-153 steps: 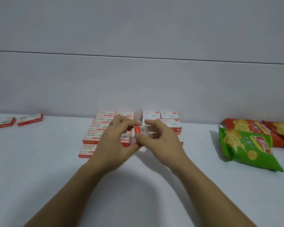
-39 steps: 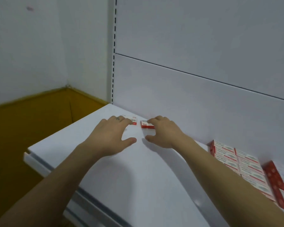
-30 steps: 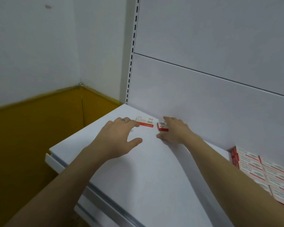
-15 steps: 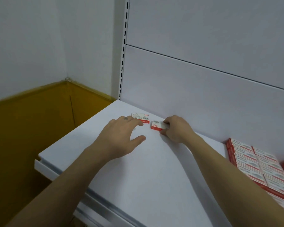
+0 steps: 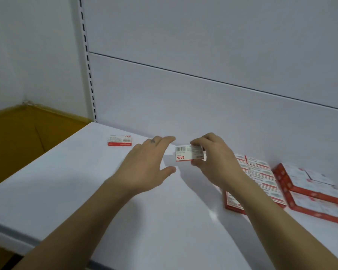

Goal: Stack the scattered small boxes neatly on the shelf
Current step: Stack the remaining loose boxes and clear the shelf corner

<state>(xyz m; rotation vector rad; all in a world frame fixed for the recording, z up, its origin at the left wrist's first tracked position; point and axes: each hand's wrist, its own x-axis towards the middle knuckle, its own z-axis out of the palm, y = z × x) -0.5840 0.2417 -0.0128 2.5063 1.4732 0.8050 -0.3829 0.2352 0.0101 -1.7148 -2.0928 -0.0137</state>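
Smooth white shelf (image 5: 86, 191) (slightly glossy), cardboard boxes (image 5: 261, 176)

You have open shelf (image 5: 66, 201) across the front and left. A lone box (image 5: 119, 140) sits at the back left, near the back panel (image 5: 203, 110) that walls off the rear. Only a narrow gap separates your left hand (image 5: 144, 167) from the small box (image 5: 189, 152) pinched by your right hand (image 5: 217, 163). Stacked boxes (image 5: 261, 178) crowd the right, beside that arm.

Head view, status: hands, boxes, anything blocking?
Right hand pinching one small box. Left hand open, empty, beside it. One loose box lies far left. Stacks to the right, nothing visibly in the way.
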